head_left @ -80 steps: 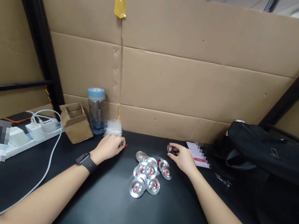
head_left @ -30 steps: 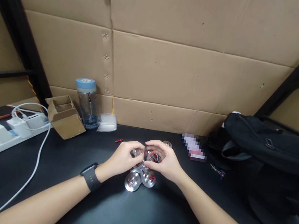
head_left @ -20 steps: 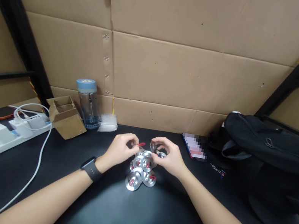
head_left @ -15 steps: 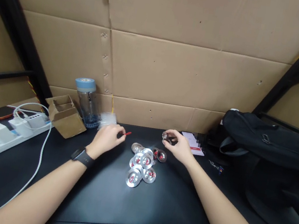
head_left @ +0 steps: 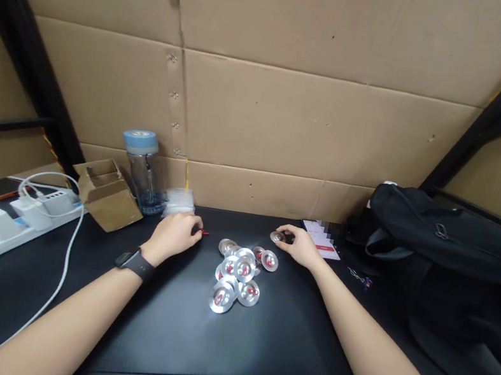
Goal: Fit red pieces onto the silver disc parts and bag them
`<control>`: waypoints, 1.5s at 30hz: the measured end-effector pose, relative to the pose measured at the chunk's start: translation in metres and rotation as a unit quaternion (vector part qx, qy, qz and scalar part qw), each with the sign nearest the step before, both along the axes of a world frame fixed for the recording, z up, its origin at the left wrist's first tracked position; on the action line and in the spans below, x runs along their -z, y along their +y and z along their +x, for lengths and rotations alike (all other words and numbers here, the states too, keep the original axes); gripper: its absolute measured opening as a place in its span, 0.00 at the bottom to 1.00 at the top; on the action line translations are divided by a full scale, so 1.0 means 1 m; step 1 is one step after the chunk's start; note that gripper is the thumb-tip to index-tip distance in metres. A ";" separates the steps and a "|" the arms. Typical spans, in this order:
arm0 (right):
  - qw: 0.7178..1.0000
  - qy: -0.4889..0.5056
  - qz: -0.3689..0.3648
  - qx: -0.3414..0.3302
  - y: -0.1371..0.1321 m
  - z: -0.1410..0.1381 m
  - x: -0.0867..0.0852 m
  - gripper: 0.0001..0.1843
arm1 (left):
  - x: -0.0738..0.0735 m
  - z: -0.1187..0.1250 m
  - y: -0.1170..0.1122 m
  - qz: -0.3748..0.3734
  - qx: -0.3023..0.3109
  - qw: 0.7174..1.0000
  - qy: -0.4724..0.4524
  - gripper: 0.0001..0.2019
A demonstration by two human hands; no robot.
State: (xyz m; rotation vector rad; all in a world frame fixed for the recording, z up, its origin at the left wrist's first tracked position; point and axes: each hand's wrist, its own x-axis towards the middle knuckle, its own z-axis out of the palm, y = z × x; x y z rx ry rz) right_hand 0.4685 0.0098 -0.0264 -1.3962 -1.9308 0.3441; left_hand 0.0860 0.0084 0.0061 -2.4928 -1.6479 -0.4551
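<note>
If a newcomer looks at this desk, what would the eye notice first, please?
Probably the pile of shiny metal discs with red loops, in the middle of the black table. On its left, the left hand has a red piece at its fingertips; on its right, the right hand has a single disc. Behind stands a cardboard wall.

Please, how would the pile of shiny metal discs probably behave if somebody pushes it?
The discs overlap with no visible link between them, so they would probably slide apart. Their smooth, shiny surfaces suggest they may be slippery. Most lie nearly flat, so rolling seems unlikely.
</note>
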 end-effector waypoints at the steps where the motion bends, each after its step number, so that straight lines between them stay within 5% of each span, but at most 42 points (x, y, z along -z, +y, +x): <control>1: 1.000 -0.006 0.007 0.006 -0.002 0.000 -0.004 0.15 | -0.001 0.000 -0.001 0.003 0.004 1.000 -0.003 0.11; 5: 0.997 -0.034 -0.015 -0.072 -0.022 -0.001 -0.028 0.16 | -0.003 0.001 -0.003 0.009 0.022 0.999 -0.024 0.11; 11: 0.978 -0.100 -0.067 -0.172 -0.051 -0.024 -0.045 0.41 | -0.006 0.007 -0.009 0.010 0.048 0.997 -0.060 0.11; 16: 0.976 -0.127 -0.032 -0.174 -0.055 -0.036 -0.043 0.28 | -0.009 0.010 -0.013 0.010 0.069 0.994 -0.083 0.10; 19: 0.982 -0.052 -0.008 -0.183 -0.055 -0.037 -0.046 0.22 | -0.012 0.015 -0.016 -0.002 0.100 0.987 -0.122 0.09; 22: 0.972 0.139 -0.018 -0.188 -0.057 -0.045 -0.048 0.19 | -0.014 0.027 -0.027 -0.069 0.182 0.963 -0.189 0.09; 26: 0.914 0.335 -0.031 -0.226 -0.065 -0.068 -0.045 0.20 | -0.015 0.053 -0.050 -0.201 0.250 0.903 -0.286 0.11; 29: 0.906 0.350 -0.028 -0.236 -0.073 -0.086 -0.040 0.19 | -0.014 0.068 -0.061 -0.225 0.245 0.870 -0.363 0.15; 34: 0.941 0.260 -0.005 -0.218 -0.083 -0.100 -0.035 0.17 | -0.009 0.074 -0.063 -0.233 0.224 0.841 -0.434 0.16; 45: 0.958 0.212 0.015 -0.193 -0.086 -0.104 -0.034 0.18 | -0.002 0.074 -0.060 -0.151 0.207 0.903 -0.345 0.08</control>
